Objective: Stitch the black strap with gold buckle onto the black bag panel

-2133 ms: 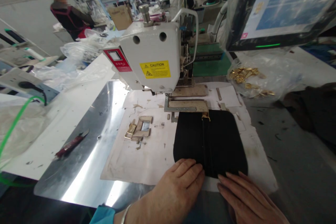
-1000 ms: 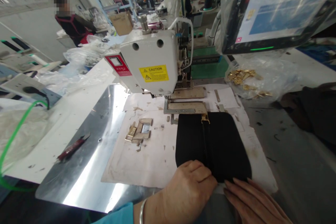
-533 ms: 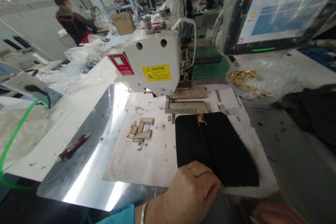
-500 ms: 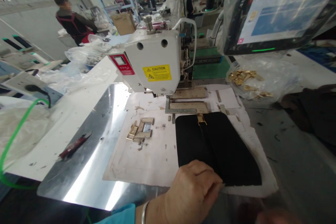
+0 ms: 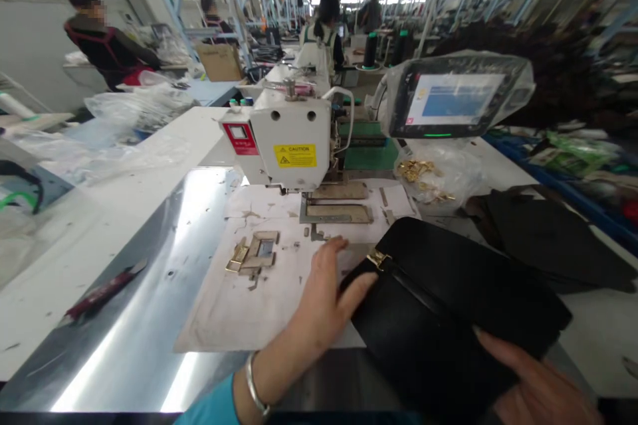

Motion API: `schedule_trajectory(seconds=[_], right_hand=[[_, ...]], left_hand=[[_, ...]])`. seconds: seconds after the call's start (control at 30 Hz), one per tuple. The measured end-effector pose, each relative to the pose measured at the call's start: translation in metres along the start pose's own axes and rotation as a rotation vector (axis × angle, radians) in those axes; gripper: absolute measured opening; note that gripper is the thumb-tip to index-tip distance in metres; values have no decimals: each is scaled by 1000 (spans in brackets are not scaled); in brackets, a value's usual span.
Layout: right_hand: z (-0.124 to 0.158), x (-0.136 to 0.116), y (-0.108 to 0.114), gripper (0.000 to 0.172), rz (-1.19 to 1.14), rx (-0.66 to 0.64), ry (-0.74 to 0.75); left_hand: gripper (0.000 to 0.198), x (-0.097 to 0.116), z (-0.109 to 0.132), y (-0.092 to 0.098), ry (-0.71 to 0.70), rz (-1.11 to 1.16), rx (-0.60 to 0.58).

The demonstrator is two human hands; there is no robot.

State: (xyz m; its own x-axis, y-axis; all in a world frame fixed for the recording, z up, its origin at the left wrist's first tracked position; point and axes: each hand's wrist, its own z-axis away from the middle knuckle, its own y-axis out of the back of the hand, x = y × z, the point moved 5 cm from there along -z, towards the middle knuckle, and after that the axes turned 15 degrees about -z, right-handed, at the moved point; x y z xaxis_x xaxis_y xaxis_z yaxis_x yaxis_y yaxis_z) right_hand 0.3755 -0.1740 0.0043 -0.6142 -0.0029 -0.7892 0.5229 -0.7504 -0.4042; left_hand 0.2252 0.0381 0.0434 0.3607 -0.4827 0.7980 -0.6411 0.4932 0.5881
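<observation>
A black leather piece (image 5: 448, 299) with a gold buckle (image 5: 377, 257) at its far end lies tilted across the table's near right, clear of the machine's clamp frame (image 5: 336, 214). My left hand (image 5: 323, 292) is open with fingers stretched over the paper sheet (image 5: 239, 305), and its thumb touches the piece's left edge. My right hand (image 5: 538, 385) is at the bottom right, fingers laid over the piece's near corner, gripping it. The white sewing machine (image 5: 284, 146) stands behind.
A cardboard template (image 5: 259, 249) with a gold buckle (image 5: 238, 255) lies left of my left hand. Red snips (image 5: 100, 289) rest on the steel plate (image 5: 149, 319). A bag of gold hardware (image 5: 428, 176), a wrapped screen (image 5: 453, 96) and a black pile (image 5: 543, 239) are at the right. People work behind.
The black piece has been pulled back from the clamp and swung to the right. My left hand opened and reached forward; my right hand came back into view on the piece. The view tilted up.
</observation>
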Motion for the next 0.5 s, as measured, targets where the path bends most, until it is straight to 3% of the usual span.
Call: schedule_trajectory(seconds=[0.1,0.2,0.27,0.5], right_hand=[[12,-18,-23,28,-147,51,-131],[15,-24,-39,29,-256,66,-244],[10,-30,-45,30,-255,63,-241],[-6,-50,-57,53,-203,24,-70]], left_hand=[[73,-23,-11,-1,295,399,-119],[57,-14,-11,-13,325,793,-329],[43,-7,-6,-16,311,934,-400],[44,-19,5,-11,378,1071,-139]])
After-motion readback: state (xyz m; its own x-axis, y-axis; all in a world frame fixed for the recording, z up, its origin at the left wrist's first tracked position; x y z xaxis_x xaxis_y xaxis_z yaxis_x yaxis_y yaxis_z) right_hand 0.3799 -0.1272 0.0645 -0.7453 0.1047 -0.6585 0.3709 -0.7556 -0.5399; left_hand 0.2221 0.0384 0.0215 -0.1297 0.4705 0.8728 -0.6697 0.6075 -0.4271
